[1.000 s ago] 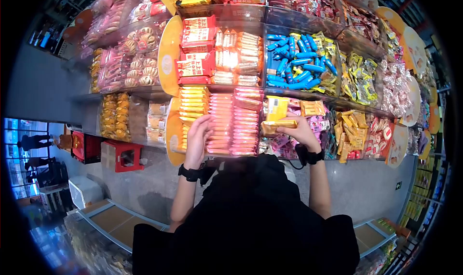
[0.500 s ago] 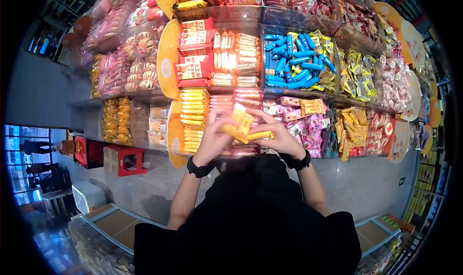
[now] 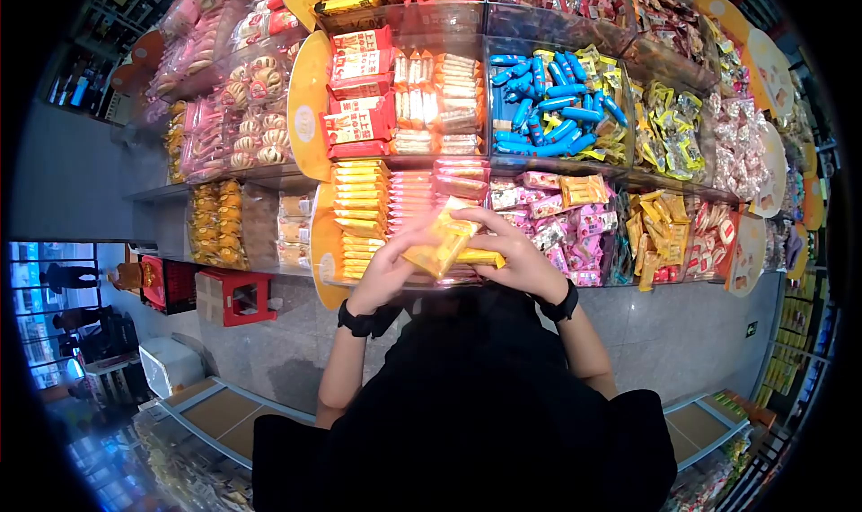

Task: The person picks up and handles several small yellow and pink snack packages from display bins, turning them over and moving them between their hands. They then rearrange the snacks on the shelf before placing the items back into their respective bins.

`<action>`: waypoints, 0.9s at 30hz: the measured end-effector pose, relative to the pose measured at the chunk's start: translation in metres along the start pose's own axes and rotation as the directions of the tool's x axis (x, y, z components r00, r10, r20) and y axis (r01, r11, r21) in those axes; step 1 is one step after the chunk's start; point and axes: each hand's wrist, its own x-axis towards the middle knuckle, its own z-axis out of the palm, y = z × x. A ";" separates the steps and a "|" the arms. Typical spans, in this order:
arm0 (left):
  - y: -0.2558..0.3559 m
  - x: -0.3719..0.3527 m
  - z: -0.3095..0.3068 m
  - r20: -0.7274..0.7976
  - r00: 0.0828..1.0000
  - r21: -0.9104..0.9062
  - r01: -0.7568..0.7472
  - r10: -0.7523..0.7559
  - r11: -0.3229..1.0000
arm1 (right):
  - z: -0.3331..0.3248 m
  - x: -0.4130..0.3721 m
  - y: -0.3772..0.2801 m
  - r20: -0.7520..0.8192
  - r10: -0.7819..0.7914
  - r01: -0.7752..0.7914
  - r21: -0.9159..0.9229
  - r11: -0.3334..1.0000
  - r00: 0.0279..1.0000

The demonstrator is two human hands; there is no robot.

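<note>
Both hands come together over the lowest row of the snack display, in front of the pink packets [image 3: 413, 189]. My left hand [image 3: 392, 265] is closed on yellow snack packets [image 3: 442, 250], its fingers partly behind them. From the other side, my right hand [image 3: 521, 259] grips the same bunch, with another yellow packet [image 3: 483, 257] sticking out by its fingers. How many packets are held cannot be made out. A neat stack of yellow packets [image 3: 361, 211] stands left of the hands, and loose pink-and-white packets [image 3: 575, 234] lie to the right.
Clear dividers split the tiered display into bins. Blue-wrapped snacks [image 3: 561, 108] and red packets [image 3: 359, 122] fill the row above. Loose orange-yellow packets [image 3: 663, 234] lie farther right. A red stool [image 3: 244, 297] stands on the floor at left. People are in the far left background.
The yellow packets have turned between my hands, so a broader wrapper face shows now. My left hand has dropped slightly, and the view has shifted a little.
</note>
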 end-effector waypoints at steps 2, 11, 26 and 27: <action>-0.002 -0.001 -0.019 0.301 0.951 0.295 -0.164 0.072 0.941 | -0.004 -0.002 0.007 0.060 -0.040 0.033 0.109 0.994 0.997; 0.043 -0.009 0.022 0.355 0.915 0.622 -0.384 0.191 0.682 | -0.017 0.001 -0.004 0.343 -0.021 -0.166 0.507 0.846 0.939; 0.050 -0.018 -0.062 0.015 0.988 0.881 -0.087 0.157 0.465 | -0.019 -0.004 0.037 0.153 0.486 -0.468 0.615 0.634 0.860; 0.042 -0.017 -0.070 0.013 0.996 0.920 -0.048 0.092 0.390 | -0.018 -0.004 0.039 0.131 0.597 -0.524 0.649 0.552 0.792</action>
